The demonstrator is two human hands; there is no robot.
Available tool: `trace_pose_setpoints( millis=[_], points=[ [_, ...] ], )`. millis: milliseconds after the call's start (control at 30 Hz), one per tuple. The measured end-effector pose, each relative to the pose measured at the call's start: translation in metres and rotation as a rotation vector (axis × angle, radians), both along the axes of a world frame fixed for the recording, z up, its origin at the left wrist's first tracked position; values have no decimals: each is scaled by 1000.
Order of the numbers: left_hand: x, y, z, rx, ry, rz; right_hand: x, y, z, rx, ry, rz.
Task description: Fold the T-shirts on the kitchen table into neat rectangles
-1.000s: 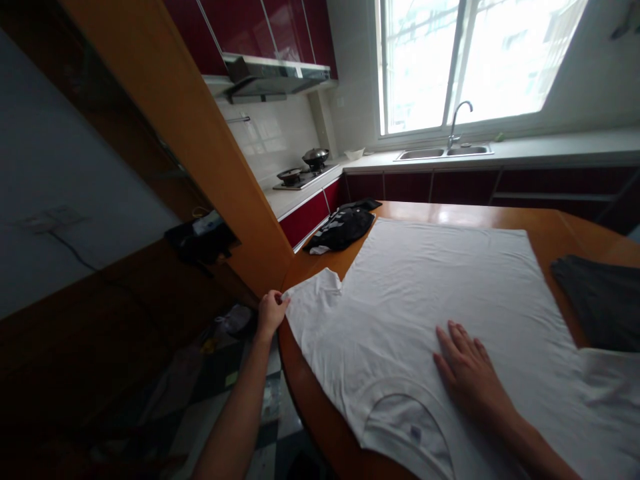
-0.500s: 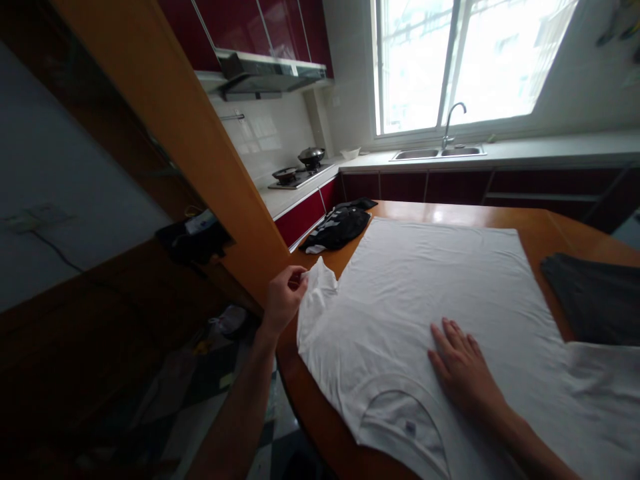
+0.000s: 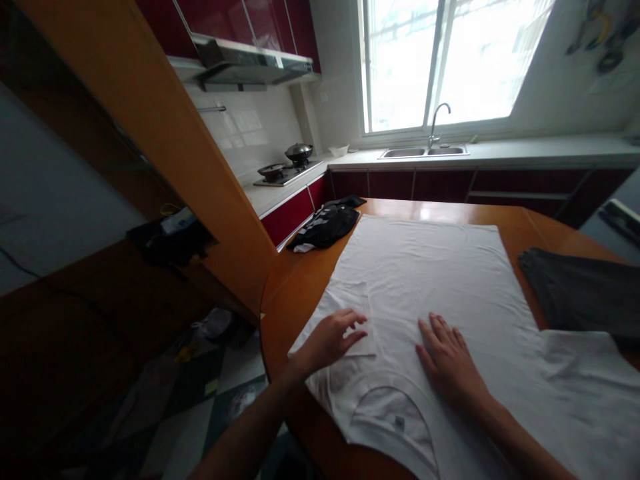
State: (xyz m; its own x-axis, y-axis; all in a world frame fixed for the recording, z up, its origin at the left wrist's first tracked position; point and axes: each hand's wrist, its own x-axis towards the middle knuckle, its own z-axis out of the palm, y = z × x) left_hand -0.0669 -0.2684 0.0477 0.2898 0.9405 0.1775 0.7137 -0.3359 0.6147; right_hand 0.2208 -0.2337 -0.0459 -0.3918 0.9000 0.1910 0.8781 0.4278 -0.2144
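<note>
A white T-shirt [image 3: 425, 267] lies spread on the wooden table, its neckline toward me and its hem at the far side. The left sleeve [image 3: 357, 300] is folded inward over the body of the shirt. Over that folded sleeve is my left hand [image 3: 333, 339], fingers slightly bent and apart, with nothing between thumb and fingertips. My right hand [image 3: 450, 357] rests flat on the middle of the shirt, fingers stretched out. The right sleeve [image 3: 583, 350] extends outward to the right.
A dark grey folded garment [image 3: 580, 287] lies on the table [image 3: 280, 287] at the right. Black clothing [image 3: 327, 223] is heaped at the far left edge. An orange wooden post [image 3: 200, 167] rises at the left. Behind are a stove [image 3: 290, 173] and a sink [image 3: 405, 153].
My left hand has brought the left sleeve inward onto the shirt and let go of it. My right hand stays flat on the shirt. The view has shifted slightly.
</note>
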Motion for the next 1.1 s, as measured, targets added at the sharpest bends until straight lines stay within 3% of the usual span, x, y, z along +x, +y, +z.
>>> trace_pose_setpoints(
  millis=[167, 300, 467, 600, 733, 867, 1000, 1100],
  points=[
    [-61, 33, 8, 135, -16, 245, 1, 0, 2, -8, -2, 1],
    [-94, 37, 1, 151, 30, 304, 0, -4, 7, 21, -14, -3],
    [-107, 10, -22, 23, 76, 164, -10, -12, 21, 53, 19, 70],
    [-120, -8, -40, -55, 258, 80, -33, -6, 35, 4, 63, 158],
    [-134, -8, -40, -117, 321, 57, -67, 16, 47, -29, 98, 233],
    [-128, 24, -26, 27, 196, 60, -104, 43, 49, -79, 96, 275],
    [-113, 88, -25, 183, 87, 56, -130, 65, 41, -86, 83, 263],
    [-110, 139, -34, 223, 39, 159, -140, 71, 33, -65, 105, 233]
  ],
)
